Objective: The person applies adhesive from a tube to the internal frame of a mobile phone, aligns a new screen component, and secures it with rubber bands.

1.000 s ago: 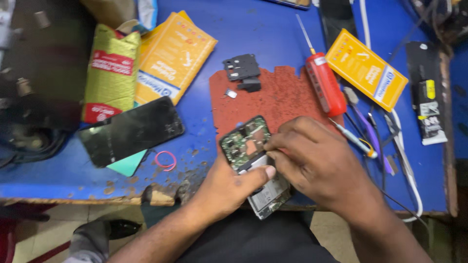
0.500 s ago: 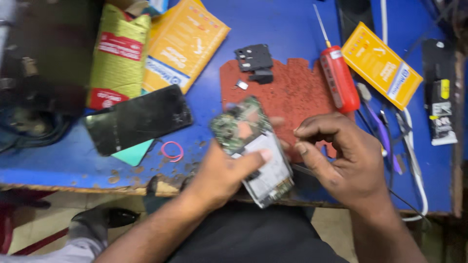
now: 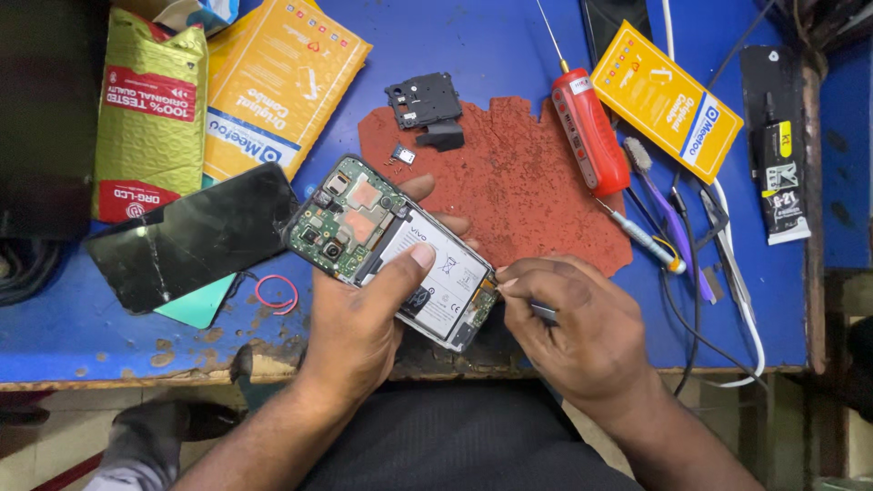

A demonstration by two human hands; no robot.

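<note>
The opened phone (image 3: pixel 393 249) is gripped in the left hand (image 3: pixel 359 318), thumb across its battery, just in front of the red mat (image 3: pixel 518 195). A thin tool (image 3: pixel 543 312) is pinched in the right hand (image 3: pixel 573 323) at the phone's lower end. A red screwdriver (image 3: pixel 589 141) lies at the mat's right edge.

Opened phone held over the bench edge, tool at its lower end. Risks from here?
1. The left hand holds the opened phone near the table edge; a slip could drop it to the floor.
2. The right hand works a thin metal tool beside the battery; it might puncture it.
3. Tiny loose parts on the red mat could scatter.
</note>
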